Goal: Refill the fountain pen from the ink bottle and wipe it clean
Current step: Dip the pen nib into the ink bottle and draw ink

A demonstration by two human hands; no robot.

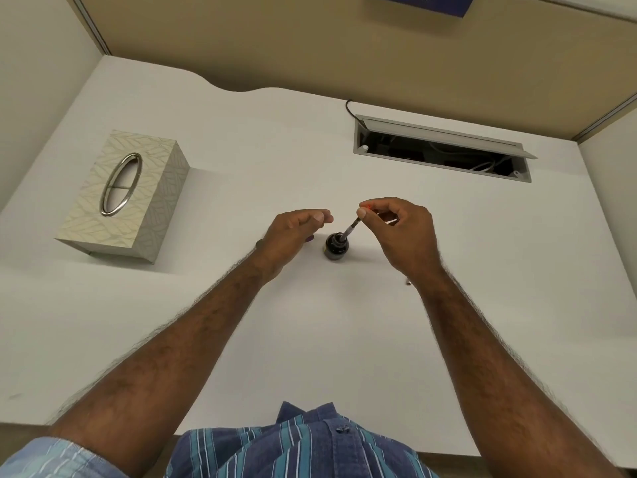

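A small dark ink bottle (336, 249) stands uncapped in the middle of the white desk (241, 160). The slim fountain pen section (351, 229) leans with its tip down in the bottle's mouth. My right hand (401, 232) pinches the pen's upper end between thumb and fingers; a bit of red shows at the fingertips. My left hand (293, 236) hovers just left of the bottle, fingers loosely curled and holding nothing. A small purple object (310, 239) peeks out from under it.
A patterned tissue box (124, 198) with an oval metal-rimmed slot sits at the left. An open cable tray (441, 153) is cut into the desk at the back right. A small dark item (408, 282) lies beside my right wrist. Partition walls enclose the desk.
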